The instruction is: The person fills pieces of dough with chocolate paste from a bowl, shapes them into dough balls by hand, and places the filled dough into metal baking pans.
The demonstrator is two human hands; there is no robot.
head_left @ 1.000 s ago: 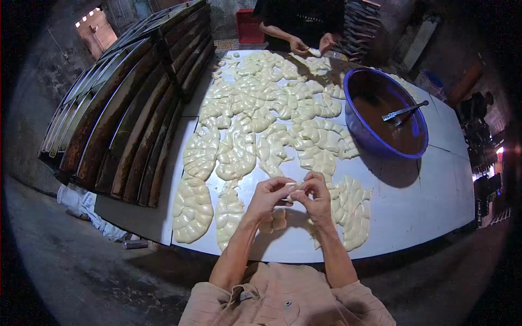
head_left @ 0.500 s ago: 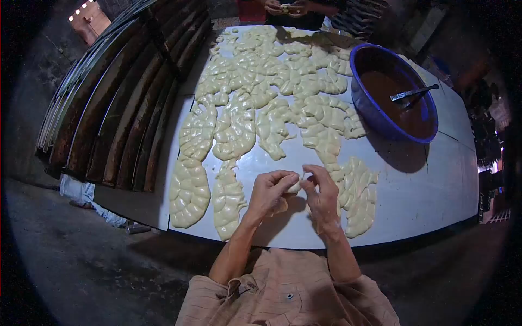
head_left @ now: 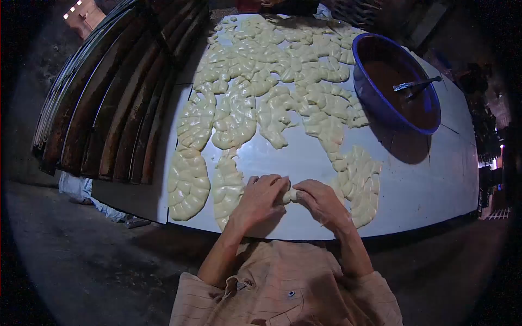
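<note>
A small piece of pale dough (head_left: 292, 195) lies low over the white table (head_left: 272, 165), between my two hands. My left hand (head_left: 263, 196) has its fingers curled over the left end of it. From the other side my right hand (head_left: 322, 200) closes on the right end, thumb and fingers bent in. Part of the dough is hidden under my fingers. Shiny joined dough pieces spread around my hands: a strip (head_left: 227, 187) to the left, a rounded patch (head_left: 187, 185) further left, and another patch (head_left: 361, 182) beside my right wrist.
At the right stands a blue basin (head_left: 359, 81) of brown liquid, a dark-handled utensil (head_left: 416, 84) resting in it. Long dark trays (head_left: 109, 119) are stacked upright at the left. More dough (head_left: 255, 60) covers the far table. Another person's hands (head_left: 270, 2) show at the top edge.
My hands have come down from above the table onto its near part, with the dough piece between them. The view has tilted, so the other person's hands are mostly cut off.
</note>
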